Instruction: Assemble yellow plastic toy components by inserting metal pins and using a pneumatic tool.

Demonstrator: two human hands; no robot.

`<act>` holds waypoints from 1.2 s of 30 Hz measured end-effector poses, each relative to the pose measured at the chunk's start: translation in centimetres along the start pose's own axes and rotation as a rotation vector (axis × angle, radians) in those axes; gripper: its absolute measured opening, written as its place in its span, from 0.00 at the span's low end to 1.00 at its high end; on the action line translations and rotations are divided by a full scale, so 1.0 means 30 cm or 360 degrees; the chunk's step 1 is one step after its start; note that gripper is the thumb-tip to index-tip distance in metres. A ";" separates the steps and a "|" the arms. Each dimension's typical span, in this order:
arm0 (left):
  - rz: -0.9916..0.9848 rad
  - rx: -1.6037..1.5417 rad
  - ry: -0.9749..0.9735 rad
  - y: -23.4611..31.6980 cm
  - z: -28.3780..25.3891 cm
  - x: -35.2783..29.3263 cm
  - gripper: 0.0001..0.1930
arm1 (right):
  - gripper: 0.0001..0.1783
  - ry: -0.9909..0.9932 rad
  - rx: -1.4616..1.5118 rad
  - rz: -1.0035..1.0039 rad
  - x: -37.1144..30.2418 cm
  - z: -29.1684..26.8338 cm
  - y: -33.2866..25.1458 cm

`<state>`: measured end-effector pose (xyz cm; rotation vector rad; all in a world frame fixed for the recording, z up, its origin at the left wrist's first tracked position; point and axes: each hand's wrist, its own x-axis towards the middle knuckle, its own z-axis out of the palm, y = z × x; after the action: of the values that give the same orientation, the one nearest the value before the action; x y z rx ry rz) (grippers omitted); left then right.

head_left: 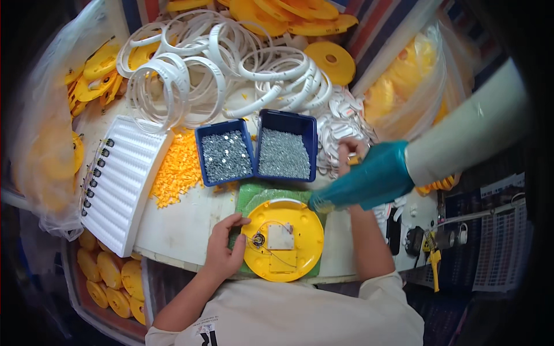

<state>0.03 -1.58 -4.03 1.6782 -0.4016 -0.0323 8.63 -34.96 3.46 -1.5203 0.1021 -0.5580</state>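
A yellow round housing lies on a green mat in front of me. Inside it are a pale square block, a small round dark part and thin wires. A white curved strip shows along its far rim. My left hand grips the housing's left edge between fingers and thumb. What looks like a teal-nosed, pale-bodied electric screwdriver slants in from the upper right, its tip near the far right rim. Beyond it, my right hand shows only curled fingers beside white parts; the screwdriver hides its palm.
Two blue bins of small metal pieces stand behind the mat. Orange plastic pieces and a white ribbed tray lie left. White rings heap at the back; white parts lie right. A crate holds yellow discs.
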 end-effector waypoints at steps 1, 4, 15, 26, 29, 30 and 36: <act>0.0015 0.0071 -0.0076 0.004 0.001 0.008 0.27 | 0.08 0.0345 -0.0990 -0.0350 0.091 -0.038 0.014; 0.0043 0.0245 -0.0076 0.015 -0.032 0.002 0.27 | 0.14 0.0098 -0.1611 -0.0731 0.384 -0.050 0.012; 0.0069 0.0319 -0.0105 0.030 -0.022 0.005 0.22 | 0.28 -0.0266 -0.2449 -0.0165 0.885 0.046 0.106; 0.0056 0.0285 -0.0106 0.021 0.010 0.009 0.20 | 0.20 0.0228 -0.1308 -0.0655 0.972 0.026 -0.135; -0.0057 0.0068 -0.0009 0.015 -0.013 -0.009 0.20 | 0.21 -0.0418 0.0058 -0.0026 0.793 0.132 -0.240; -0.0004 0.0129 0.0066 0.027 -0.027 -0.001 0.20 | 0.21 -0.0611 0.0501 0.0307 0.691 0.191 -0.279; 0.0106 -0.0523 0.0380 0.170 -0.078 0.308 0.36 | 0.19 -0.1165 0.0270 0.0343 0.362 0.332 -0.169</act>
<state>8.05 -2.39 3.18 1.3253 -0.2552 0.1434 20.68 -30.03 12.04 -1.4403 -0.3353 0.1768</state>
